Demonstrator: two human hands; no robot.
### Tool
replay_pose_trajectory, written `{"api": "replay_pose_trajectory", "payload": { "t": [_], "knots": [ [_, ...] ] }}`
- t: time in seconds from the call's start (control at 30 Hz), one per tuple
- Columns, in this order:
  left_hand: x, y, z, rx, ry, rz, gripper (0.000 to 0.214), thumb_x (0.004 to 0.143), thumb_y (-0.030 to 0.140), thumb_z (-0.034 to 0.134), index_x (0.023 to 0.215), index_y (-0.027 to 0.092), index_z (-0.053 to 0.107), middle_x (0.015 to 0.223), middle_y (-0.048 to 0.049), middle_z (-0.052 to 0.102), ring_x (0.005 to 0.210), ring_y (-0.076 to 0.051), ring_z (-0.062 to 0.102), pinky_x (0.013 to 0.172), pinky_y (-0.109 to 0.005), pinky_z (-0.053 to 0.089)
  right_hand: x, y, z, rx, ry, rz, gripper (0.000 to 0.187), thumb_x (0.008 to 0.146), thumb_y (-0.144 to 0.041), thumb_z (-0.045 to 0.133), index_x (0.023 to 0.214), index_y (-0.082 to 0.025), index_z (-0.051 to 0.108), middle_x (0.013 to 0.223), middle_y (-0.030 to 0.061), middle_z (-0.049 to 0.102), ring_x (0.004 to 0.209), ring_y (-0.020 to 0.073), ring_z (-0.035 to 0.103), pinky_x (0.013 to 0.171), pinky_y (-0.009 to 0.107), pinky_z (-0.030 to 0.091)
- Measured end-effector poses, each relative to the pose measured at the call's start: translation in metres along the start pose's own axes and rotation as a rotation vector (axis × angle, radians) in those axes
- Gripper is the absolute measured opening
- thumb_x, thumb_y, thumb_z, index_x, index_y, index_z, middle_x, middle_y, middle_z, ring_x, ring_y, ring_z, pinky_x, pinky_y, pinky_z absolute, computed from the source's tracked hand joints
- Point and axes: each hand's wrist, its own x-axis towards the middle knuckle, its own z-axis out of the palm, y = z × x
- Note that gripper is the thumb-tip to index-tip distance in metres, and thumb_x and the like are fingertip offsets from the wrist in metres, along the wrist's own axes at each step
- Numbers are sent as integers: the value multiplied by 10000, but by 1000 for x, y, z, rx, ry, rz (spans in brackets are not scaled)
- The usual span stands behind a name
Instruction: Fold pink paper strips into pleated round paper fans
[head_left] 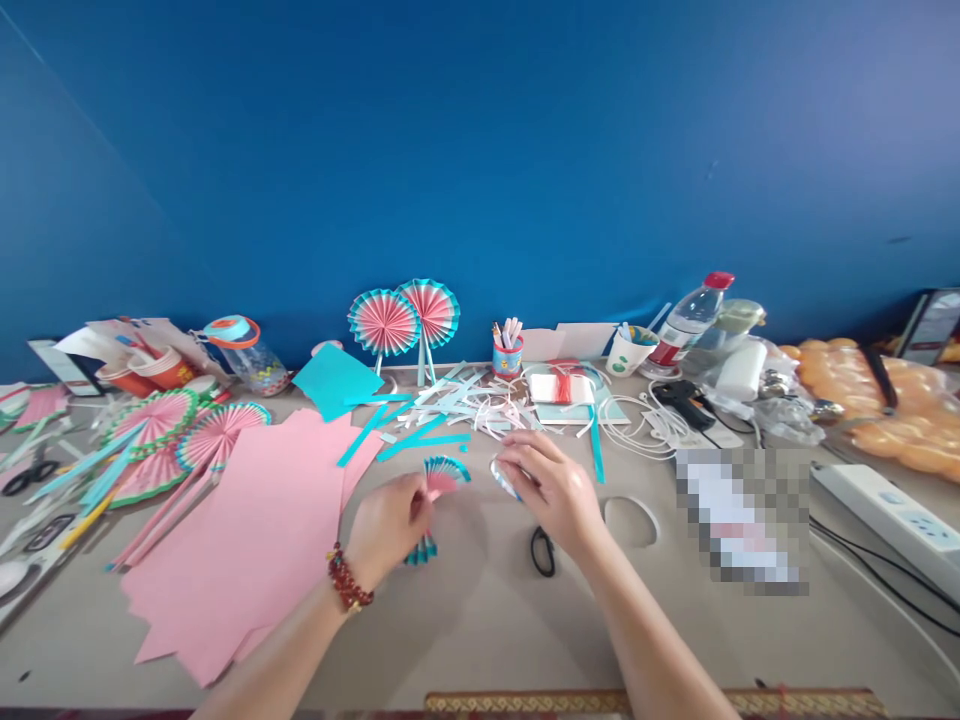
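Note:
My left hand (pixel 390 525), with a dark red bead bracelet at the wrist, is closed around the middle of a pleated paper fan (pixel 447 471). The fan is pink with teal edges; one end spreads out above my fingers and the other shows below them. To its right, my right hand (pixel 551 485) pinches a small curved white and blue strip (pixel 504 480), apart from the fan. What the strip is exactly, I cannot make out. A black loop (pixel 542 552) lies on the table just under my right hand. Beside my left hand lies a stack of pink paper (pixel 255 540).
Two finished paper fans (pixel 384 322) stand against the blue wall. Teal and white paper scraps (pixel 465 400) lie ahead, near a pen cup (pixel 508 355). More round fans (pixel 221 435) lie left. A bottle (pixel 686 325), a glue gun (pixel 684 403) and a power strip (pixel 892 515) are right.

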Motion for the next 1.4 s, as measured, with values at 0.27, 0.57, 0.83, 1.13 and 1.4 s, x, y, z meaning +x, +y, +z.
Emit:
{"api": "replay_pose_trajectory", "payload": {
  "t": [0.27,0.57,0.83,1.13,1.4],
  "knots": [
    [11,8,-18,-778,-276,-138,128,846,318,475,812,197,500,712,11,656,582,-127,618,554,-224,455,-6,-26,-37,27,-262,-52,145,944,-249,495,914,-232,636,850,36,705,739,155,639,676,245,451],
    [6,24,-18,-780,-486,-78,245,817,395,571,743,162,563,673,-2,655,542,-96,553,505,-194,398,1,-52,-28,280,-676,8,161,872,-251,611,718,-207,612,957,31,701,893,175,635,776,261,455],
    [-5,22,-33,-906,-752,-27,204,835,352,584,849,150,609,717,-18,686,572,-96,570,536,-188,423,6,-39,-36,396,-797,163,218,906,-333,573,741,-191,563,1009,46,701,830,147,622,696,239,453],
    [-12,30,-53,-885,-860,-8,166,838,304,559,845,152,626,696,-2,666,598,-102,538,567,-189,420,7,-41,-37,391,-900,84,192,893,-352,594,792,-191,624,859,1,627,758,123,552,687,228,421],
    [-19,34,-58,-850,-827,43,184,856,314,556,855,150,637,736,-8,662,635,-109,552,594,-194,414,2,-43,-32,390,-858,145,185,882,-363,603,836,-188,643,822,-4,651,732,124,550,650,219,410]
  ]
}}
